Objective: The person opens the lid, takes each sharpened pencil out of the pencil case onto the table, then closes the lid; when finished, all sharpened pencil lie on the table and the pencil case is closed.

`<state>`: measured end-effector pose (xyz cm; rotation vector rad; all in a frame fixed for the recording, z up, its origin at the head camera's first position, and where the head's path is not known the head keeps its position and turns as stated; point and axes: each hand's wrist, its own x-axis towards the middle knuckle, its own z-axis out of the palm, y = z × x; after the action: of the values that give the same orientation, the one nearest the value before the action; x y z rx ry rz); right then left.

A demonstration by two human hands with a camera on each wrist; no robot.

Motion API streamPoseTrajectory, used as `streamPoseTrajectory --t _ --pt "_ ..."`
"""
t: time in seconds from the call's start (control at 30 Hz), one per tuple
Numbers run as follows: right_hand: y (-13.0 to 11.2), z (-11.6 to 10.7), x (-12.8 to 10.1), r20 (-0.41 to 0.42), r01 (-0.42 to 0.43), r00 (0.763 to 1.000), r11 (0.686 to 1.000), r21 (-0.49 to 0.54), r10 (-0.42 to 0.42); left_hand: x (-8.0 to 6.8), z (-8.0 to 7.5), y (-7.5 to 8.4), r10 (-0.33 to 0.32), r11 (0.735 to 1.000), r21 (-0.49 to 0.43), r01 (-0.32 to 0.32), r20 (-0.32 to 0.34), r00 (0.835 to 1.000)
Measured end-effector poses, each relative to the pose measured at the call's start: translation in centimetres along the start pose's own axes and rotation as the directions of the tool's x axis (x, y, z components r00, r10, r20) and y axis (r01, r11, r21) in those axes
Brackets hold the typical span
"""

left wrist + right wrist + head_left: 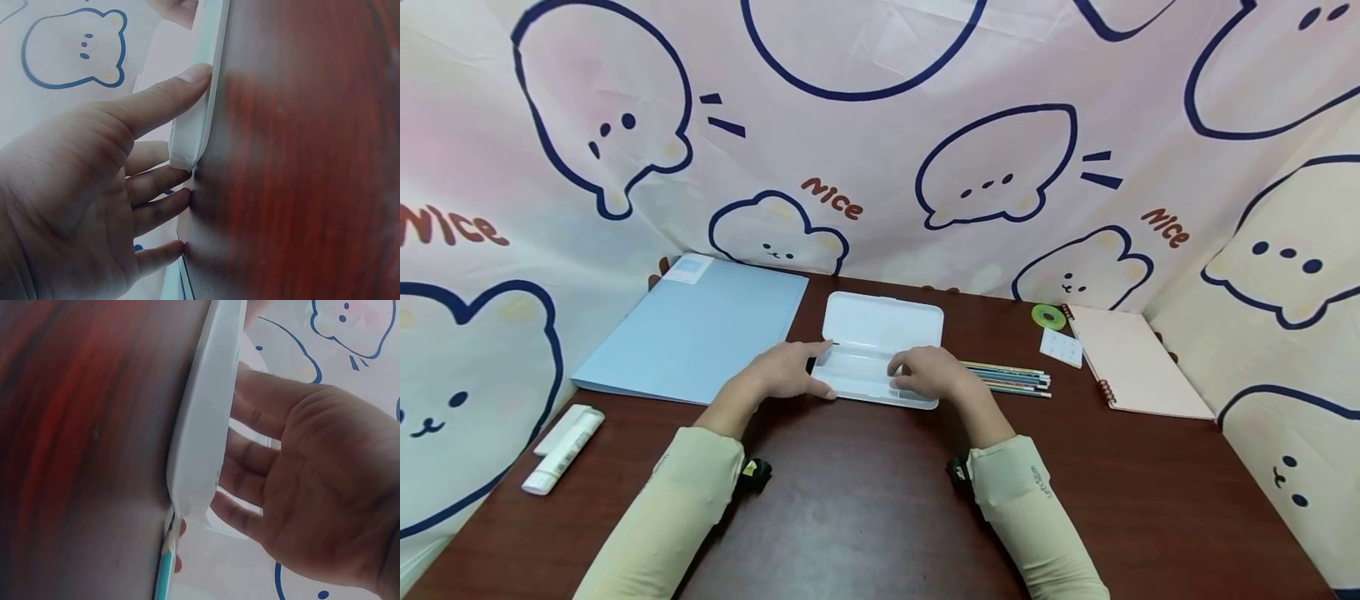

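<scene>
A white pencil case (868,375) lies with its lid (883,321) raised at the back. My left hand (786,369) grips its left end, thumb along the front wall and fingers spread around the end, as the left wrist view shows. Over the right half of the tray, my right hand (928,372) reaches in with loosely bent fingers; nothing shows between them. In the right wrist view the case's wall hides those fingertips. Several pencils (1011,379) lie right of the case, and the sharpened tip of a teal pencil (166,562) comes close to its corner.
Behind my left hand lies a light blue folder (700,325). White tube-shaped items (565,446) rest at the table's left edge. On the right are a green tape roll (1048,316), a small white card (1062,347) and a spiral notebook (1138,362). A printed curtain borders the table (850,517).
</scene>
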<state>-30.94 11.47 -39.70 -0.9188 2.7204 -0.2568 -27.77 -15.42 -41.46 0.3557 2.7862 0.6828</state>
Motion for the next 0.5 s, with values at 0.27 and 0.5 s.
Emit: streamPoseTrajectory --t 0.27,0.5 --pt "0.03 0.38 0.2 -0.047 -0.028 0.999 1.0 -0.001 0.028 0.03 -0.2 0.14 0.007 1.0 0.007 -0.007 -0.001 1.0" --pt "0.52 0.13 0.01 -0.165 0.011 0.986 0.993 0.117 0.009 0.01 -0.03 0.27 0.002 1.0 0.001 -0.002 -0.002 1.0"
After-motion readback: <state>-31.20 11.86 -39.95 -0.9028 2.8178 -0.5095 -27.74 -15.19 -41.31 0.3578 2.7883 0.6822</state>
